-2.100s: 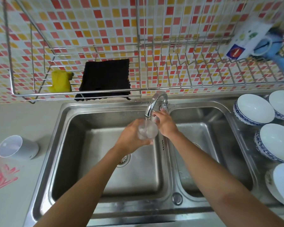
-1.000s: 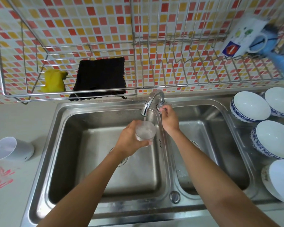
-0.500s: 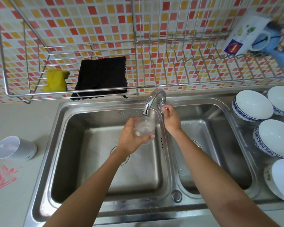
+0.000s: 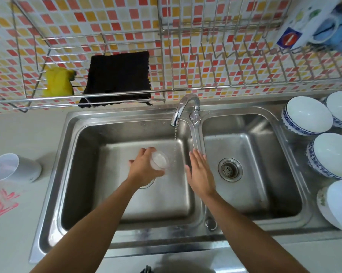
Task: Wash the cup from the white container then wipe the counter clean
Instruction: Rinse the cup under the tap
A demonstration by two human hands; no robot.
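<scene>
My left hand [image 4: 142,170] grips a small clear cup [image 4: 159,160] over the left basin of the steel sink [image 4: 91,194], its mouth tilted to the right. My right hand [image 4: 199,172] hovers with straight fingers above the divider between the basins, holding nothing. The tap [image 4: 183,107] only drips a thin trickle to the right of the cup. The white container [image 4: 14,168] lies on its side on the counter at the left, next to a red spill [image 4: 0,201]. A black cloth [image 4: 118,75] hangs on the wire rack.
A yellow sponge [image 4: 57,81] sits in the wire rack [image 4: 205,87] on the tiled wall. Several white bowls [image 4: 308,115] with blue rims stand on the drainboard at the right. The right basin has a drain strainer [image 4: 229,169]. A mug [image 4: 322,26] sits at the rack's far right.
My right hand left the tap handle and came down toward the divider. The stream has dwindled to drips. My left hand lowered the cup away from the spout and tilted it.
</scene>
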